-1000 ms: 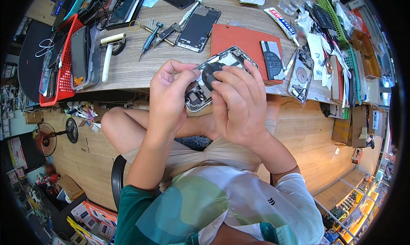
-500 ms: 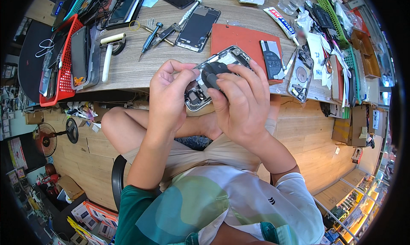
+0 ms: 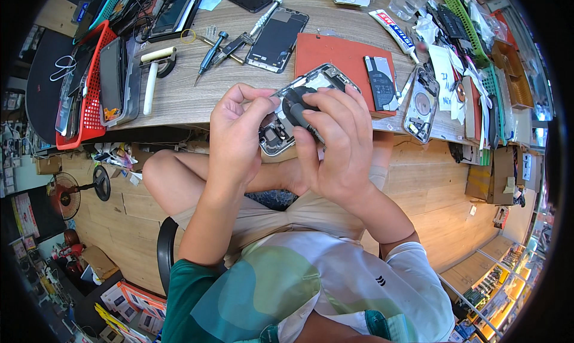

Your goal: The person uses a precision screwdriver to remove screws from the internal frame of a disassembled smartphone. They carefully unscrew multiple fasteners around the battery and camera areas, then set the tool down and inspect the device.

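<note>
An opened phone body [image 3: 276, 138] with bare inner parts is held tilted over the table's near edge. My left hand [image 3: 235, 128] is closed in a pinch at its left edge, thumb against forefinger. Over the middle of the phone body lies a dark, flat, battery-like piece [image 3: 293, 99] that looks curled. My right hand [image 3: 341, 146] has its curved fingers closed on this piece; the fingers cover its right part. Behind the phone body, a black battery [image 3: 379, 83] rests on the right edge of a red-brown pad [image 3: 329, 50].
A screwdriver [image 3: 210, 57] and a detached phone screen [image 3: 278, 39] lie beyond my left hand. To the right are another opened phone shell [image 3: 421, 104] and a glue tube [image 3: 393, 33]. A red basket [image 3: 92, 98] and a white-handled hammer [image 3: 150, 86] stand at the left.
My right hand has shifted slightly left, its fingers moving over the dark piece. My left hand and the phone body have stayed nearly still.
</note>
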Motion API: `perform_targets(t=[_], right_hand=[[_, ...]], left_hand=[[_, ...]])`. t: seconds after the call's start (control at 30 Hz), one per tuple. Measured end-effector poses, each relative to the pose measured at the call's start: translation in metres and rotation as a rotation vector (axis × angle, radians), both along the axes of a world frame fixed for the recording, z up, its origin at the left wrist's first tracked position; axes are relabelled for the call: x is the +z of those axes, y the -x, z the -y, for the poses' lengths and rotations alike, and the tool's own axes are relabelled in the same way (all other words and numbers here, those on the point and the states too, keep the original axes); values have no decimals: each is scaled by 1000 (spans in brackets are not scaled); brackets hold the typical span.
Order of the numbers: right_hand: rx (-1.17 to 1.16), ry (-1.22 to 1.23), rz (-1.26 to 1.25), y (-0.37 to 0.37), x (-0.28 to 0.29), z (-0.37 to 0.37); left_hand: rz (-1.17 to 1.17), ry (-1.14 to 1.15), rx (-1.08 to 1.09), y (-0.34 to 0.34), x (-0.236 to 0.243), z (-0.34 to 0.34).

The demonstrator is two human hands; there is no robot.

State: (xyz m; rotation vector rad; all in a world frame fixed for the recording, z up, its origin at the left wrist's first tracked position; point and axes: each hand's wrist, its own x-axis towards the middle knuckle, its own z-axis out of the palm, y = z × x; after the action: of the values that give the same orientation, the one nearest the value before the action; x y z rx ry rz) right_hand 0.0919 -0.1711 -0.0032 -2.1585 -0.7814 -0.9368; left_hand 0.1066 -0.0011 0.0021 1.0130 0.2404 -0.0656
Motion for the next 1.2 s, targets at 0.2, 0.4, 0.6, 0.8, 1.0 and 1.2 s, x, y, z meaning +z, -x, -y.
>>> perform_targets(t=[0.2, 0.4, 0.6, 0.8, 1.0, 1.2], right_hand=[[24, 39, 6, -1, -7, 3], [22, 2, -9, -1, 1, 0], [-16, 49, 23, 0, -6, 2], [4, -18, -14, 0, 1, -1], [-37, 47, 42, -1, -6, 1], [-4, 6, 11, 0, 1, -3]], left_hand=[[1, 9, 3, 0, -2, 0], [-9, -15, 9, 0, 2, 1], [-12, -16, 6, 0, -2, 0], [-8, -17, 16, -1, -1, 2], [0, -6, 14, -1, -1, 2], [7, -15, 4, 0, -1, 1]])
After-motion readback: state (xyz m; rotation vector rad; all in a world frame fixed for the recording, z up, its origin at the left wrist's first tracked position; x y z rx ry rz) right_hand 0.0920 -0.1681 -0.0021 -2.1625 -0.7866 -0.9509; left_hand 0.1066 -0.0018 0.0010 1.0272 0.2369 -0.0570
